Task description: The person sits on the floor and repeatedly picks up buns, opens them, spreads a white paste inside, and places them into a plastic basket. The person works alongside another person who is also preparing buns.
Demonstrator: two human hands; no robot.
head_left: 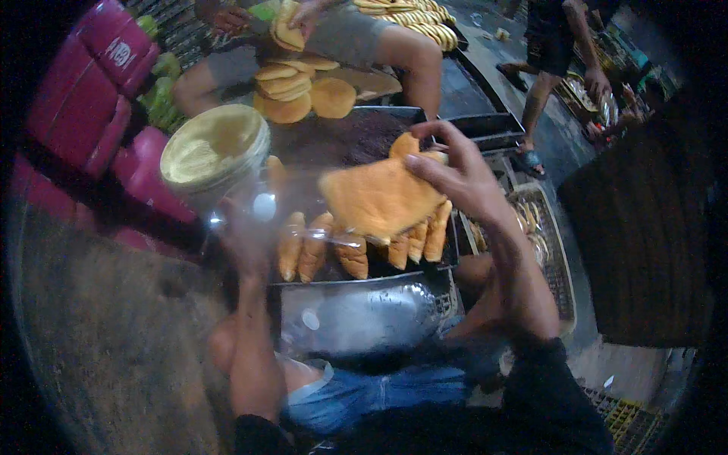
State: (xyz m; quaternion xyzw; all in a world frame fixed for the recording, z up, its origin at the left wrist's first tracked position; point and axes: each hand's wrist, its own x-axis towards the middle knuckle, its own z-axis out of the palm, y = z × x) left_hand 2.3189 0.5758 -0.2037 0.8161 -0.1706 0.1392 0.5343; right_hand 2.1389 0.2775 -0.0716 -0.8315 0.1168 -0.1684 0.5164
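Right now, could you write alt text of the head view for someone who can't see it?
The person's right hand holds a flat golden bread over a row of long rolls in a dark tray, while the blurred left hand is at a clear plastic bag. A pale-yellow tub sits to the left; beyond, another person holds flat breads.

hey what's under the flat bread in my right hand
Below the flat bread, several elongated rolls poke out; it covers some of their tops and whatever lies directly behind.
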